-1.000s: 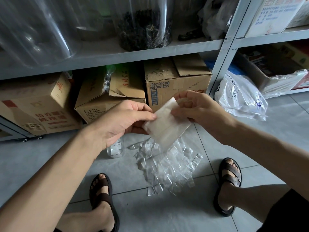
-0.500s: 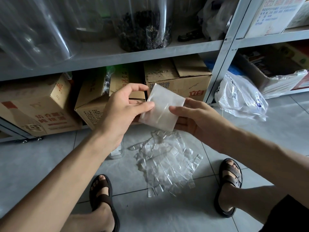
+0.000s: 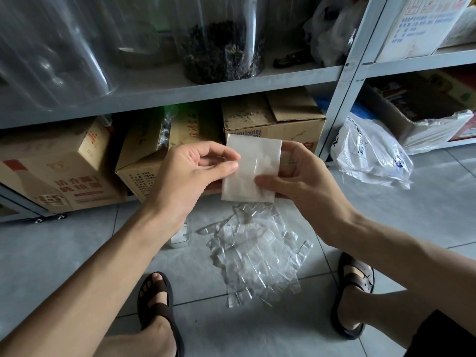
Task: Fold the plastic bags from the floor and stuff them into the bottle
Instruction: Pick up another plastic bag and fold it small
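- While the bag (image 3: 251, 168) is held flat in the air near the middle of the view, its nine o'clock edge is pinched by the left hand (image 3: 190, 176), thumb and forefinger closed on the film.
- Its four o'clock corner is gripped by the right hand (image 3: 301, 176), with the thumb laid on the front and the fingers (image 3: 291, 150) behind.
- The step in hand is judged to be a fold of this one bag. The edges should be lined up before any crease is pressed, and the air squeezed out, so that a narrow strip is obtained.
- The film looks thin and slippery, so a light but firm pinch is advised, lest the fold spring open.
- The pile (image 3: 255, 256) of bags is seen on the floor (image 3: 257, 336) at six o'clock from the held bag, apart from it.
- The bottle (image 3: 180, 238) is made out at seven o'clock, mostly hidden behind the left arm (image 3: 103, 266); its neck cannot be seen.
- Boxes (image 3: 273, 119) are kept under the shelf (image 3: 180, 96) at twelve o'clock, and a white sack (image 3: 368, 155) lies at three o'clock.
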Demonstrator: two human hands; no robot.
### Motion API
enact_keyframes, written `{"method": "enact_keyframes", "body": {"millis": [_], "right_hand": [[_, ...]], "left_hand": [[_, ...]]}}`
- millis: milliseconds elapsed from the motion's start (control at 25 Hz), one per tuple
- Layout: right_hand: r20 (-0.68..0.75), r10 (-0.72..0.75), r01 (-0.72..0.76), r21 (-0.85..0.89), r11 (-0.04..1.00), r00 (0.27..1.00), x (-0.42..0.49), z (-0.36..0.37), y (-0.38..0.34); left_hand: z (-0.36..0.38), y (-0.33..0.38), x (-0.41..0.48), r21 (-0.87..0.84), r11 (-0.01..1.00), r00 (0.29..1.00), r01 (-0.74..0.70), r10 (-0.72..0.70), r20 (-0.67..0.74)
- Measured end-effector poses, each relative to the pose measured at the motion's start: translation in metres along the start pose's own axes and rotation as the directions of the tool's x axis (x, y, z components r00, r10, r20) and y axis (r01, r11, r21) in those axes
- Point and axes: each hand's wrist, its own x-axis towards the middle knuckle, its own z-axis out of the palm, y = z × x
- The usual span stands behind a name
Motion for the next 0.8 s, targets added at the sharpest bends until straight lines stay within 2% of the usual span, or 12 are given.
{"method": "enact_keyframes", "body": {"millis": [240,440,800], "right_hand": [[-0.056,-0.185,0.18,-0.093,0.979,0.981,-0.0023,0.0036,0.0018],[-0.046,-0.241,0.224,-0.238,0.945,0.969,0.0025,0.0019,0.006],[-0.068,-0.24,0.225,-0.171,0.959,0.968,0.0026,0.0047,0.0027]], "left_hand": [[0.0036,-0.0009,-0.001,-0.029,0.999,0.999,-0.037,0.036,-0.034],[0.0022,-0.0002,-0.0017,0.002,0.997,0.996,-0.083,0.083,-0.039],[0.0005,0.0003,-0.0016,0.023,0.994,0.989,-0.104,0.105,-0.101]]}}
